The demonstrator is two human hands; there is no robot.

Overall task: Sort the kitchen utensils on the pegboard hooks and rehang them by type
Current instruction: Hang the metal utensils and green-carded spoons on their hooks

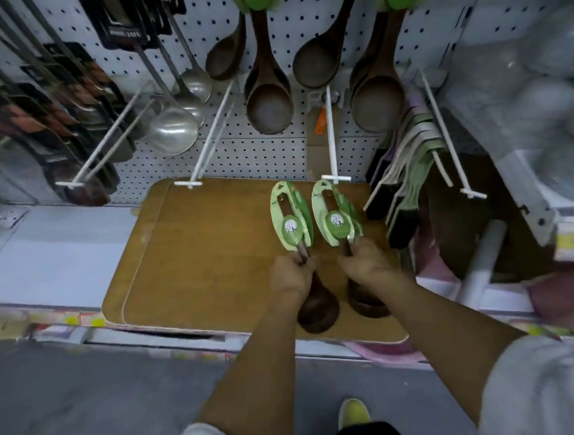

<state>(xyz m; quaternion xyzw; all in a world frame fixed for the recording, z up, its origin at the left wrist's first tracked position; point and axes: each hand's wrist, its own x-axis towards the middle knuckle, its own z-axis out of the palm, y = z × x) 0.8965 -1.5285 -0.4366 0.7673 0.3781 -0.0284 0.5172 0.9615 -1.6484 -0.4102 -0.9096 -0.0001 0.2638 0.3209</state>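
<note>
My left hand point(291, 273) grips the handle of a dark wooden ladle point(318, 311) with a green card tag point(290, 217). My right hand point(368, 262) grips a second wooden ladle point(368, 305) with the same green tag point(335, 217). Both ladles point with their tagged ends toward the pegboard point(266, 150), just below a bare white hook point(331, 135). More wooden ladles point(266, 105) hang above on the pegboard, beside steel ladles point(171, 123) to the left.
A wooden cutting board point(196, 258) lies on the shelf under my hands. Bare white hooks point(209, 144) jut out toward me. Packaged dark utensils point(64, 114) hang at far left, brushes point(403, 187) at right. A white roll point(481, 263) leans lower right.
</note>
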